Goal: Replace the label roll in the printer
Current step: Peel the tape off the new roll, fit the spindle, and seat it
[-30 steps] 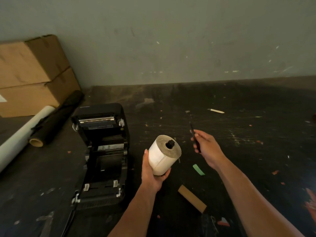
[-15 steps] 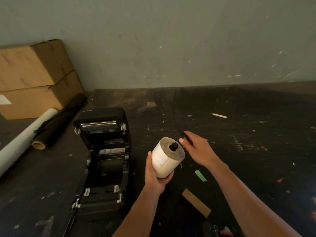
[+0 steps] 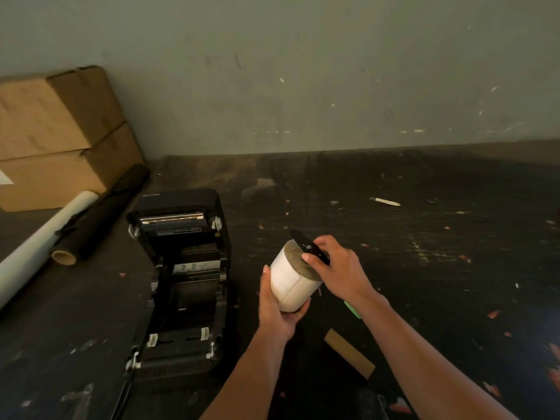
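Observation:
A white label roll (image 3: 289, 281) stands tilted in my left hand (image 3: 277, 310), which grips it from below. My right hand (image 3: 336, 268) holds a flat black plastic guide plate (image 3: 307, 245) against the roll's upper end, covering the core and the black spindle there. The black label printer (image 3: 181, 277) sits just left of the roll with its lid swung open toward the wall; its roll bay shows no roll inside.
Two stacked cardboard boxes (image 3: 57, 140) stand at the far left by the wall. A white paper roll (image 3: 39, 247) and a black roll (image 3: 100, 213) lie beside the printer. A cardboard strip (image 3: 348, 353) and a green scrap (image 3: 353, 310) lie on the dark, speckled table (image 3: 424, 268).
My right hand has moved left with the black plate, from apart beside the roll to resting on the roll's upper end. My left hand has kept its hold on the roll.

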`<state>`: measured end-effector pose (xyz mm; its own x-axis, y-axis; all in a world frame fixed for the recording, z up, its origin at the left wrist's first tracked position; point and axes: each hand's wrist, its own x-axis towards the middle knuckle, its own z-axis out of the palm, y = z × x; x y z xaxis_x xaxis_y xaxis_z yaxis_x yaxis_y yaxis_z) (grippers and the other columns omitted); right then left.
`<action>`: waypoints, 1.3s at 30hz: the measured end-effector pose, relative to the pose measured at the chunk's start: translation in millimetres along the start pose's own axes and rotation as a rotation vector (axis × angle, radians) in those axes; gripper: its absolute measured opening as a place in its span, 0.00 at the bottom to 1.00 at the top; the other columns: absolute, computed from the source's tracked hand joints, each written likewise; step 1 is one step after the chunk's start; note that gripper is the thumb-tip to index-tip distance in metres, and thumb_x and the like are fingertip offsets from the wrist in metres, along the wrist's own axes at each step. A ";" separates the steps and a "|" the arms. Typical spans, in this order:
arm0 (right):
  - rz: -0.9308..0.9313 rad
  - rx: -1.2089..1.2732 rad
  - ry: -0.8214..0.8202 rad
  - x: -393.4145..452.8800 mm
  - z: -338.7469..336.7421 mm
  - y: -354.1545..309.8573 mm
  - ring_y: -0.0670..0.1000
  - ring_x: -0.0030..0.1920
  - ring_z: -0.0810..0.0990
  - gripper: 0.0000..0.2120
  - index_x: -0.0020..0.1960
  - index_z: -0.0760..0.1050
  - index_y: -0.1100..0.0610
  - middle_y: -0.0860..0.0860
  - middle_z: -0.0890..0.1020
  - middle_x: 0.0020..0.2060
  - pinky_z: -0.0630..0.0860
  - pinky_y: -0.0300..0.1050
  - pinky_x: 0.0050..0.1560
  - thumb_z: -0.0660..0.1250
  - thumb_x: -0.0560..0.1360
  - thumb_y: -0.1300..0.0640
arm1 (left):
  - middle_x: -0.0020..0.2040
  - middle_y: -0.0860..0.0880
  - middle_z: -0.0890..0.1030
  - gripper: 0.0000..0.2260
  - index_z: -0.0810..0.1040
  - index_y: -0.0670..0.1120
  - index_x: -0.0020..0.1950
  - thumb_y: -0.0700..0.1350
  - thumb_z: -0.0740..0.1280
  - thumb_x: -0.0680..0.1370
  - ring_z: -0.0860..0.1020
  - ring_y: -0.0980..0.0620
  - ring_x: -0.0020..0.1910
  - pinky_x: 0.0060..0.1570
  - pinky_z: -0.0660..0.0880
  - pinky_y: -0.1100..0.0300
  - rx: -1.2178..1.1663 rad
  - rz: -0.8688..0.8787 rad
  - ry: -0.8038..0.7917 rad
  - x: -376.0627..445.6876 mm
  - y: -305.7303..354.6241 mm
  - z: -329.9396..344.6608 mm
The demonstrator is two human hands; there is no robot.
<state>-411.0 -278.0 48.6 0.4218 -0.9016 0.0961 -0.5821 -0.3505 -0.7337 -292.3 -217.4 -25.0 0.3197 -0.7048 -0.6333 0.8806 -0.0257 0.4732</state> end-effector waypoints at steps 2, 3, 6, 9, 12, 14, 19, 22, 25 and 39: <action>0.009 -0.004 -0.014 0.0 -0.1 2.0 0.51 0.60 0.77 0.18 0.64 0.69 0.50 0.50 0.79 0.59 0.70 0.60 0.65 0.65 0.76 0.46 | 0.59 0.40 0.75 0.43 0.70 0.56 0.64 0.64 0.78 0.51 0.77 0.36 0.54 0.43 0.80 0.40 -0.002 -0.002 0.005 0.7 0.0 -0.2; 0.014 -0.007 -0.025 -0.1 -0.1 2.8 0.51 0.60 0.77 0.17 0.63 0.70 0.50 0.49 0.79 0.59 0.70 0.60 0.65 0.65 0.77 0.46 | 0.59 0.40 0.76 0.44 0.71 0.56 0.64 0.64 0.78 0.50 0.78 0.36 0.54 0.43 0.80 0.41 0.001 -0.001 0.004 1.0 -0.1 -0.3; 0.034 -0.017 -0.024 -1.1 1.2 4.1 0.50 0.59 0.77 0.15 0.61 0.71 0.49 0.47 0.79 0.57 0.71 0.60 0.64 0.65 0.77 0.47 | 0.59 0.40 0.77 0.47 0.72 0.55 0.63 0.65 0.80 0.46 0.79 0.36 0.54 0.42 0.80 0.41 0.013 -0.007 0.002 1.9 -0.2 -0.3; 0.061 -0.044 -0.014 -0.6 2.4 4.9 0.50 0.58 0.77 0.15 0.60 0.71 0.48 0.45 0.79 0.55 0.71 0.59 0.62 0.67 0.76 0.47 | 0.59 0.40 0.77 0.49 0.72 0.54 0.64 0.65 0.80 0.46 0.79 0.36 0.53 0.41 0.80 0.41 0.013 -0.008 0.007 3.1 -0.5 0.5; 0.090 -0.064 -0.039 1.5 1.3 5.6 0.47 0.56 0.76 0.17 0.60 0.73 0.49 0.44 0.77 0.53 0.73 0.54 0.60 0.68 0.74 0.43 | 0.59 0.40 0.78 0.50 0.71 0.55 0.65 0.65 0.80 0.45 0.79 0.36 0.53 0.41 0.80 0.41 0.016 -0.006 0.002 4.0 -1.6 0.0; 0.084 -0.041 -0.008 2.4 0.8 6.2 0.45 0.55 0.75 0.19 0.60 0.74 0.50 0.45 0.77 0.54 0.74 0.47 0.56 0.68 0.73 0.43 | 0.59 0.40 0.78 0.49 0.72 0.54 0.64 0.65 0.80 0.45 0.79 0.36 0.53 0.41 0.80 0.41 0.015 -0.007 -0.002 4.0 -1.4 0.1; 0.063 0.020 0.064 -0.5 3.1 6.8 0.43 0.55 0.77 0.14 0.60 0.76 0.51 0.45 0.80 0.53 0.70 0.33 0.49 0.70 0.75 0.54 | 0.58 0.40 0.78 0.43 0.72 0.53 0.63 0.64 0.78 0.52 0.79 0.37 0.53 0.43 0.80 0.41 0.029 -0.008 -0.012 3.9 -0.5 2.1; 0.056 0.045 0.086 -1.7 4.9 7.2 0.41 0.54 0.77 0.17 0.63 0.75 0.52 0.46 0.81 0.55 0.68 0.28 0.44 0.70 0.75 0.56 | 0.58 0.40 0.78 0.39 0.73 0.53 0.62 0.64 0.77 0.54 0.79 0.37 0.53 0.44 0.80 0.40 0.042 -0.013 -0.014 4.7 -0.3 1.5; 0.053 0.031 0.071 -2.2 5.8 8.8 0.39 0.52 0.75 0.19 0.65 0.73 0.52 0.47 0.81 0.57 0.67 0.25 0.41 0.70 0.75 0.55 | 0.58 0.41 0.78 0.37 0.73 0.55 0.62 0.64 0.77 0.56 0.79 0.37 0.53 0.45 0.80 0.40 0.060 -0.004 -0.011 5.4 0.3 -1.6; -0.093 0.010 0.063 -22.6 8.8 2.7 0.39 0.55 0.71 0.18 0.69 0.71 0.51 0.49 0.77 0.63 0.68 0.29 0.47 0.63 0.79 0.53 | 0.57 0.44 0.79 0.29 0.73 0.55 0.62 0.64 0.73 0.65 0.80 0.41 0.53 0.46 0.81 0.44 0.213 0.133 -0.018 -14.7 10.4 -0.9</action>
<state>-416.0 -256.3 38.5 0.4289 -0.8795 0.2062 -0.5352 -0.4313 -0.7263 -287.5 -206.7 -11.3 0.4198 -0.7241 -0.5472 0.7373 -0.0795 0.6708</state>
